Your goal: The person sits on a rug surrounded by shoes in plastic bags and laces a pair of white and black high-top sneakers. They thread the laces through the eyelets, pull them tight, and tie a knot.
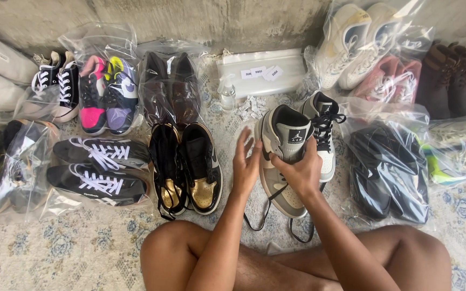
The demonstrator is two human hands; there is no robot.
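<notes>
A grey and black high-top sneaker [284, 156] lies on the carpet in front of me, its black laces trailing loose toward my legs. My right hand [299, 171] grips its tongue and collar from the right side. My left hand [245, 163] is open, fingers spread, resting against the sneaker's left side. Its matching sneaker [324, 126] stands just behind and to the right, laced.
A black and gold pair [187, 170] stands left of my hands. Bagged shoes ring the carpet: black pair [386, 172] at right, black-and-white pair [101, 170] at left, dark brown pair [171, 89] behind. A small spray bottle [227, 94] and a stack of clear bags [262, 73] sit near the wall.
</notes>
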